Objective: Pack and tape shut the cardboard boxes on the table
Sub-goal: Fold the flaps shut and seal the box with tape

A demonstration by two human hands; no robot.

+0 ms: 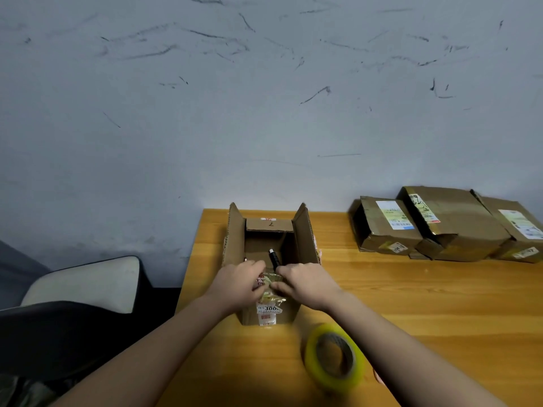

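Note:
An open cardboard box (235, 233) stands near the table's left edge, its two side flaps upright and its far flap folded inward. A black marker-like item (274, 258) lies inside it. My left hand (244, 282) and my right hand (305, 282) both grip the box's near flap (271, 279), which carries old tape and a printed label, and hold it at the front rim. A roll of yellowish tape (333, 358) stands on edge on the table under my right forearm.
Three taped cardboard boxes (443, 221) with shipping labels lie stacked against the wall at the table's back right. The wooden table (426, 304) ends at its left edge beside a black and white chair (88, 289). A scuffed wall rises behind.

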